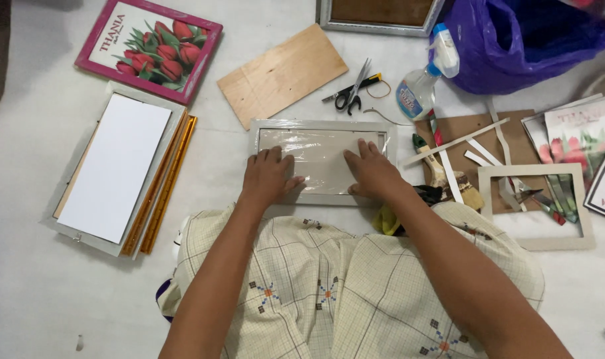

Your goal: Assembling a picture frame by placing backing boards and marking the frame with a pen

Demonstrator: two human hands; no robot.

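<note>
A grey picture frame [322,126] wrapped in clear plastic film lies on the white floor in front of my knees. My left hand [268,174] rests flat on its lower left part, fingers spread and pressing the film. My right hand [371,170] lies flat on the lower right part, fingers pointing away from me. Neither hand holds anything. My lap, covered by cream checked cloth [329,286], hides the floor below the frame.
A plywood board [282,74] and scissors [350,93] lie beyond the frame. A spray bottle [423,78] and purple bag [522,40] sit at the upper right. A pink-framed tulip picture [149,48] and a white panel [113,166] are left. An empty mat frame [535,206] and paper strips are right.
</note>
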